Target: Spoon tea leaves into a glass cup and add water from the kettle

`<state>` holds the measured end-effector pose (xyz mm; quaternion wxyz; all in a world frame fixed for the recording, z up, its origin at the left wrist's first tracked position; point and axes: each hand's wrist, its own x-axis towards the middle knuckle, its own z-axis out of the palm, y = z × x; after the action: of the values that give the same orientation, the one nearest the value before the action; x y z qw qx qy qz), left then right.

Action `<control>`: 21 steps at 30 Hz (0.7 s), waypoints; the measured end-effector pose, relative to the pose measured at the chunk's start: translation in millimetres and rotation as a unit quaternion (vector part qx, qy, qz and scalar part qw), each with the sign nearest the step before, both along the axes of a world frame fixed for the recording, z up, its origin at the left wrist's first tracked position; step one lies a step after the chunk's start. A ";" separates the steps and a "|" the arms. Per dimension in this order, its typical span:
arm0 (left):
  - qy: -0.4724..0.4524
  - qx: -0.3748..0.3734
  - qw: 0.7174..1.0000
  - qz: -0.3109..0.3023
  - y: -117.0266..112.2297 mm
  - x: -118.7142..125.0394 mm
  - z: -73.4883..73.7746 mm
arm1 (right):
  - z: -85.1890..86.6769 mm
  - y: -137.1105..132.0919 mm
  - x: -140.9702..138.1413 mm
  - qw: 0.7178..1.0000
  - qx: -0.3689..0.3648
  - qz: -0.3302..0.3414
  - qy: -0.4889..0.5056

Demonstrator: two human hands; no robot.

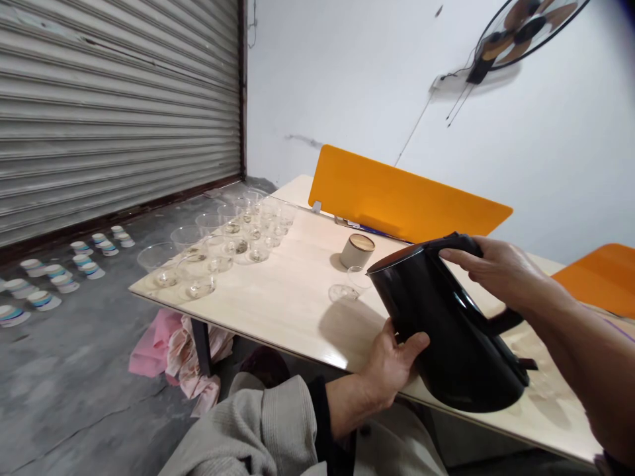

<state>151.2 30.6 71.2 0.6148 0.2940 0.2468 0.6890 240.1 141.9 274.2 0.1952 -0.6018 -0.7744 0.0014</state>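
Note:
A black electric kettle [441, 324] is held tilted above the wooden tabletop [278, 311]. My left hand [391, 363] cups the side of its body from below. My right hand [489, 268] grips the top of its handle near the rim. To the left of the kettle stand several clear stemless glasses [218, 248], some with a little liquid inside. A clear glass [347, 287] lies tilted nearest the kettle, next to a beige canister with a wooden lid [357, 251].
Orange divider panels [401, 192] rise along the table's far side. Several small white-and-blue paper cups [54, 274] sit on the concrete floor beside a metal roller shutter [114, 99]. Crumpled pink paper [173, 350] lies under the table edge. A wall fan [520, 33] hangs upper right.

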 end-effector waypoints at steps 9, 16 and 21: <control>-0.017 0.017 1.000 -0.002 0.2 -0.3 -2.2 | -0.4 2.6 -3.1 1.000 0.001 0.015 -0.013; -0.023 0.020 1.000 0.006 1.6 0.9 -5.7 | -1.7 3.6 -6.7 1.000 0.000 0.023 -0.013; -0.031 0.018 0.999 0.011 2.8 2.4 -8.6 | -0.4 0.0 -15.9 1.000 -0.001 0.019 -0.017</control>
<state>153.6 33.3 62.6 0.6091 0.2807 0.2185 0.7088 224.2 141.9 273.8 0.1817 -0.5869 -0.7890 -0.0041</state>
